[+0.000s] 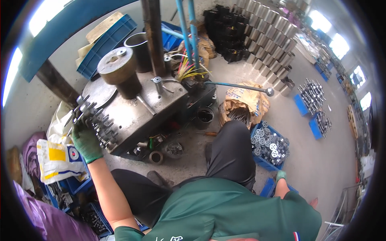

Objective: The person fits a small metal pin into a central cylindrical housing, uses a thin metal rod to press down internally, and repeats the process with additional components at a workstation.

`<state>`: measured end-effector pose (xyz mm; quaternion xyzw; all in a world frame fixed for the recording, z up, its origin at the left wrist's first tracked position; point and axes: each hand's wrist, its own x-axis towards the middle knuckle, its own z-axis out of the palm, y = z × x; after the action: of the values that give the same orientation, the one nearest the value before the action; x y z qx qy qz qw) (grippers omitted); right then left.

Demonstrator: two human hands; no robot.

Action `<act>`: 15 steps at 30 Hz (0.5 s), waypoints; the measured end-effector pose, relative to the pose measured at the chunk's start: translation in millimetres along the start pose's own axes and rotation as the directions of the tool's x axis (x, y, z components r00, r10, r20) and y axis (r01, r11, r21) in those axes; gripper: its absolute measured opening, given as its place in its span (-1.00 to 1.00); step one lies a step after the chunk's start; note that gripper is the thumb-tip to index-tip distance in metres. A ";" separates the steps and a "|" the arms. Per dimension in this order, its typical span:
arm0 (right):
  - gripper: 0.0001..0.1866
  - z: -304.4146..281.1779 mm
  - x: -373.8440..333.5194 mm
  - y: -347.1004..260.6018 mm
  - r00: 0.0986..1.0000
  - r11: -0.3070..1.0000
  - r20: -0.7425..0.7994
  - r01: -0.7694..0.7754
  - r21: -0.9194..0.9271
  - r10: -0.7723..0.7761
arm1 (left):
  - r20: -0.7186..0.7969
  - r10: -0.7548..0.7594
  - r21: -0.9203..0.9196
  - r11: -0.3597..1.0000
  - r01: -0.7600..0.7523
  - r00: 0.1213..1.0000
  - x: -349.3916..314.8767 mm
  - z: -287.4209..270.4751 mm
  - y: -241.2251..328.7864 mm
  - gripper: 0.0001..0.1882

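Note:
My left hand (pixel 86 141), in a green glove with dark fingertips, reaches to the left end of the steel press table (pixel 132 114). Its fingers curl at a pile of metal shafts with round collars (pixel 103 127) and seem closed round one; the grip is partly hidden. Far to the right, my right hand (pixel 281 175), also green-gloved, is low beside a blue crate of grey wheel-shaped parts (pixel 270 145). Its fingers are too small and hidden to read. On the table stands a thick round steel block (pixel 116 64) on a narrower cylinder, with a loose rod (pixel 146 105) by it.
A long lever with a ball end (pixel 270 92) sticks out rightward from the press. Beneath it sits a torn paper sack of rods (pixel 241 110). Stacked metal cylinders (pixel 265 40) stand behind. Sacks (pixel 60 156) and crates crowd my left side. More blue crates (pixel 301 105) line the right floor.

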<state>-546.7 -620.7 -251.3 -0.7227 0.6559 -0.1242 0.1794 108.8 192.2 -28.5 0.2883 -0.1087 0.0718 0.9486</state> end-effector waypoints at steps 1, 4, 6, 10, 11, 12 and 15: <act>-0.73 -2.5 32.4 6.3 0.993 0.995 -0.065 -0.101 -0.011 0.100 | -0.031 -0.035 -0.068 0.997 0.033 0.999 1.0 -30.8 -6.7 -0.54; -0.77 72.3 0.0 -154.7 0.890 0.892 0.095 0.431 0.139 -0.445 | 0.094 -0.006 0.046 0.999 0.002 0.996 7.8 1.7 19.9 -0.62; -0.80 62.1 -19.7 -273.7 0.665 0.668 0.114 0.698 0.257 -0.738 | 0.155 0.008 0.032 0.999 -0.013 0.988 -4.6 29.0 23.7 -0.70; -0.77 4.1 -123.0 -483.5 0.244 0.276 0.145 0.923 0.268 -0.959 | 0.087 0.172 0.511 0.838 -0.192 0.981 -27.2 74.2 18.5 -0.83; -0.77 -14.1 -162.6 -524.6 0.182 0.226 0.180 0.938 0.265 -0.967 | 0.237 0.354 0.674 0.611 -0.416 0.905 -33.1 79.5 10.8 -0.85; -0.77 -24.1 -187.8 -556.2 0.047 0.100 0.204 0.961 0.257 -0.978 | 0.399 0.466 0.752 0.327 -0.573 0.790 -35.4 78.8 -1.2 -0.85; -0.74 -31.5 -264.5 -614.1 -0.296 -0.228 0.201 0.924 0.306 -0.934 | 0.633 0.368 0.687 0.137 -0.713 0.681 -62.2 112.3 3.8 -0.87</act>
<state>-33.7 -314.9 51.3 -0.9632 -0.2121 -0.0880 0.1399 29.5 127.6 49.1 0.7009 -0.2970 0.4145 0.4988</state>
